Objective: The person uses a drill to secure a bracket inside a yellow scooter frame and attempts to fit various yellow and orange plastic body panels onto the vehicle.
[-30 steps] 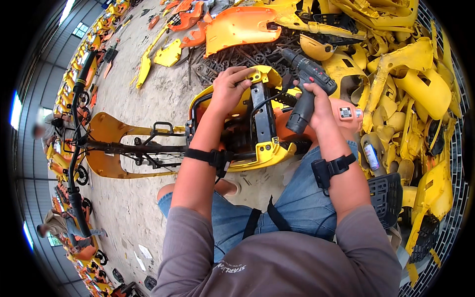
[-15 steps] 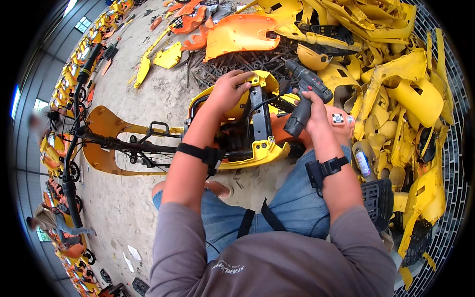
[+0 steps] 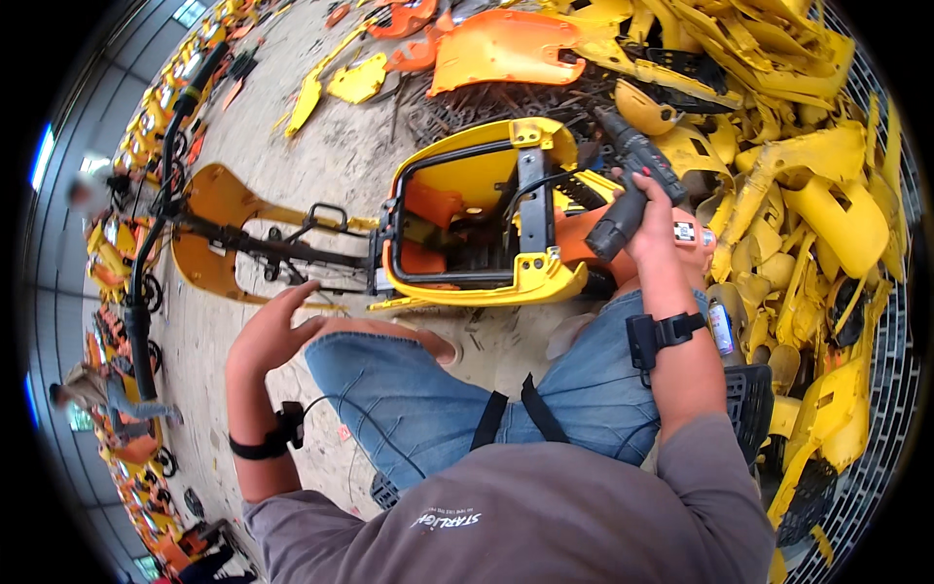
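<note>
A partly stripped electric scooter (image 3: pixel 477 292) lies before me, its yellow body open over a black frame tube. From it a black stem leads left to the handlebar (image 3: pixel 167 229). My right hand (image 3: pixel 650 216) grips a black cordless drill (image 3: pixel 632 161) by its handle, beyond the scooter's right end, with the drill's chuck pointing away from me. My left hand (image 3: pixel 274 331) is off the scooter, in the air beside my left knee and near the stem. Its fingers are stretched out and nothing is in them.
Yellow plastic panels (image 3: pixel 827 209) are heaped on the right, next to a spray can (image 3: pixel 720 326). Orange panels (image 3: pixel 506 54) and dark metal parts (image 3: pixel 467 122) lie at the back. Rows of scooters line the left wall, where another person (image 3: pixel 112 399) walks.
My left hand has let go of the scooter body's far edge and moved back and left toward my knee. The right hand still holds the drill. The whole view has shifted slightly.
</note>
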`<state>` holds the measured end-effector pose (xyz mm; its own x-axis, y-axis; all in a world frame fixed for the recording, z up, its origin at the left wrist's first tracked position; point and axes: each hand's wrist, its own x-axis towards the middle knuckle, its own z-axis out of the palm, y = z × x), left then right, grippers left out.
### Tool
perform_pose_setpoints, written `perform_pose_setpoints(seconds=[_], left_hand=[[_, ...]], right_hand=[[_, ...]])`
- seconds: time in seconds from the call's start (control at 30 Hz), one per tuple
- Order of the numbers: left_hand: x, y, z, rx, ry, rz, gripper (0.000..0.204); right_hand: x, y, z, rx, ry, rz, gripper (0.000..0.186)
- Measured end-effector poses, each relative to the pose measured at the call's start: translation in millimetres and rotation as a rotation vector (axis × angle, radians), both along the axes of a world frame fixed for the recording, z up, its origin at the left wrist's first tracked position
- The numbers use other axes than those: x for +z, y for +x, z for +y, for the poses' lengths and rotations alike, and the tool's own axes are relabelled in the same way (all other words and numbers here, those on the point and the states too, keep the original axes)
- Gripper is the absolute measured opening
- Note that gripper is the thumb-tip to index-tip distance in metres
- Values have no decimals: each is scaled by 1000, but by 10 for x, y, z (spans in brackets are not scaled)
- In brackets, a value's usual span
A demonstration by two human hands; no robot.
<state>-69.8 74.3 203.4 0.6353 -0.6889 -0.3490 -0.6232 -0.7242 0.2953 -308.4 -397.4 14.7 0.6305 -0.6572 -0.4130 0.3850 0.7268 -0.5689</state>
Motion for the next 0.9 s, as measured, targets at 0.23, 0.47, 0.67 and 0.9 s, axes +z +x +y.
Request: perform_pose_setpoints(seconds=[0.23,0.47,0.67,0.9], left_hand=[[633,-381,1220,234,-66,-591,36],[1025,-167,1757,342,-295,-1323,30],[775,296,1865,683,-31,-1247,56],[697,319,1789,769,19,-1357,54]], right_hand=[[-162,-62,-59,10,25,-53,42],[-314,-217,-162,56,13,-73,35],[-249,-193,-32,-92,-27,-41,29],[-253,-319,-34,-75,-63,-50,39]])
